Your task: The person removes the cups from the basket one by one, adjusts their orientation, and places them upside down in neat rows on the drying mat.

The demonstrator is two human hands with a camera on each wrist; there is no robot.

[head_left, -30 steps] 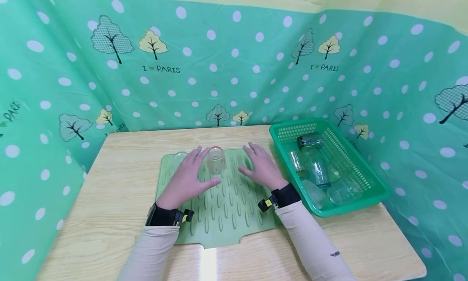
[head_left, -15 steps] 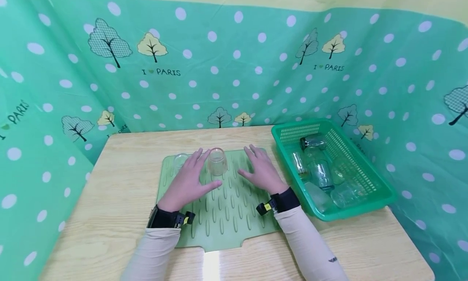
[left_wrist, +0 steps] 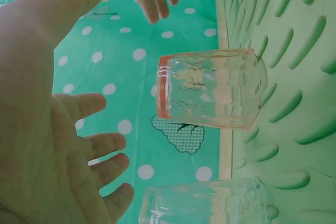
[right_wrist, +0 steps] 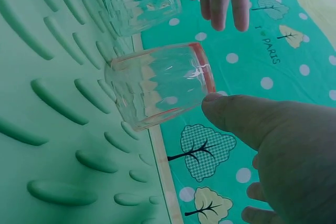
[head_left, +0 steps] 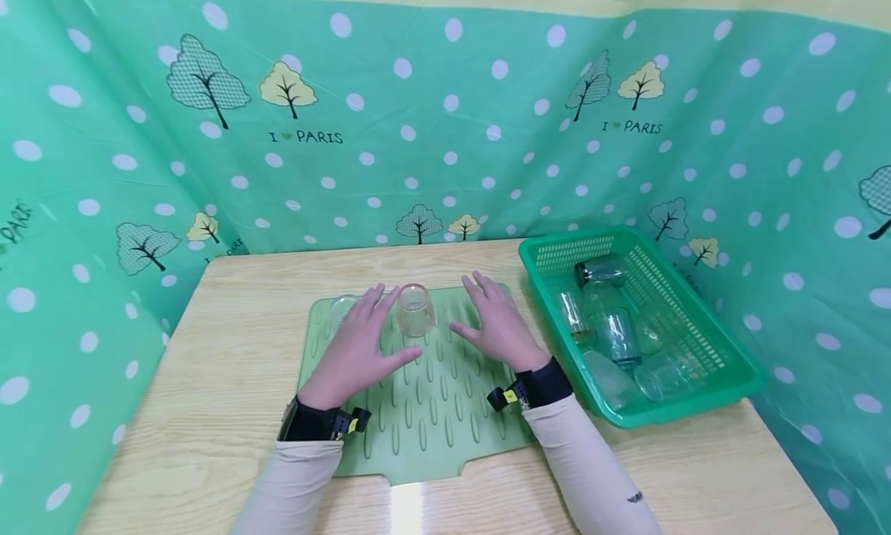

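Upturned glass point(head_left: 415, 310) on mat, between flat, spread left hand point(head_left: 355, 348) and right hand point(head_left: 496, 325), untouched

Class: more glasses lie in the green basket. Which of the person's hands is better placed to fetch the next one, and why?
Probably the right hand: it rests open on the mat beside the green basket; the left hand is farther, beyond the upturned glass.
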